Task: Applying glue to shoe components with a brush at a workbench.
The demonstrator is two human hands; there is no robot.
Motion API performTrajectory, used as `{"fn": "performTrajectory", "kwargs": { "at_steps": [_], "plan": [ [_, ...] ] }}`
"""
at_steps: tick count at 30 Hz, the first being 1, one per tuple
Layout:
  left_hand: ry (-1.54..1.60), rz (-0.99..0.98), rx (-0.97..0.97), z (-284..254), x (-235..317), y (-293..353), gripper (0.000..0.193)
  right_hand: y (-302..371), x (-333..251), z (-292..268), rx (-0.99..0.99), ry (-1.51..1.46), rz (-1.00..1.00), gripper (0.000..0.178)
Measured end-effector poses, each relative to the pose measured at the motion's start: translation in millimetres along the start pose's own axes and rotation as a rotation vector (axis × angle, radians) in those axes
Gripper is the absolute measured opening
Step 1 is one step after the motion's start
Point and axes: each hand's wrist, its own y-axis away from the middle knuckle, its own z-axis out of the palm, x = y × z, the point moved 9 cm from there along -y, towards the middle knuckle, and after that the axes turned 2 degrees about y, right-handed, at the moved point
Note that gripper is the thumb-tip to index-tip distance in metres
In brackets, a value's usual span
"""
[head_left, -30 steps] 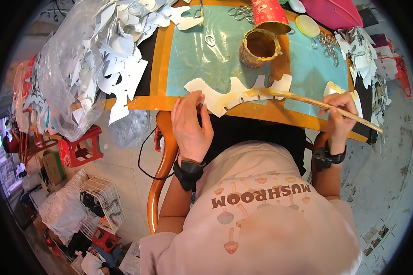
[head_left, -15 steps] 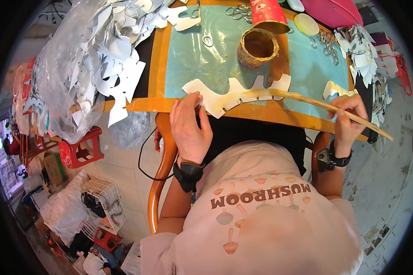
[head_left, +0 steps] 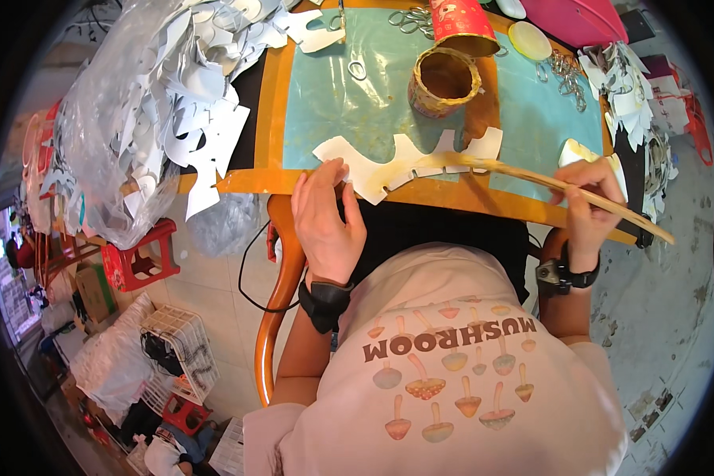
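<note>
A long white cutout piece with several upright tabs lies along the table's near edge, yellowish smears across its middle. My left hand, fingers stretched and thumb apart, touches the piece's left end with its fingertips. In my right hand is a thin wooden stick, gripped near its outer end. The stick slants left, its far end resting on or just above the smeared middle of the cutout; contact there is hard to tell. Beyond the piece stands an open can with a crusted yellowish rim and brownish inside.
A large pile of white cutouts in clear plastic sits at the left. A red can, a pale round lid and metal rings lie at the back. Another smeared white piece lies beyond my right hand.
My right hand has shifted slightly left with the stick, uncovering more of the smeared piece at the right. My left hand and the long cutout have barely moved.
</note>
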Motion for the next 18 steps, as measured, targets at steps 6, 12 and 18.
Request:
{"fn": "performTrajectory", "kwargs": {
  "at_steps": [6,12,18],
  "plan": [
    [0.009,-0.014,0.003,0,-1,1,0.031,2,-11,-42,0.098,-0.033,-0.044,0.011],
    [-0.018,0.014,0.006,0,0,1,0.032,3,-8,1,-0.014,0.003,-0.028,0.013],
    [-0.005,-0.011,0.006,-1,0,2,0.031,2,-9,-44,0.116,0.147,-0.024,0.015]
  ]
}}
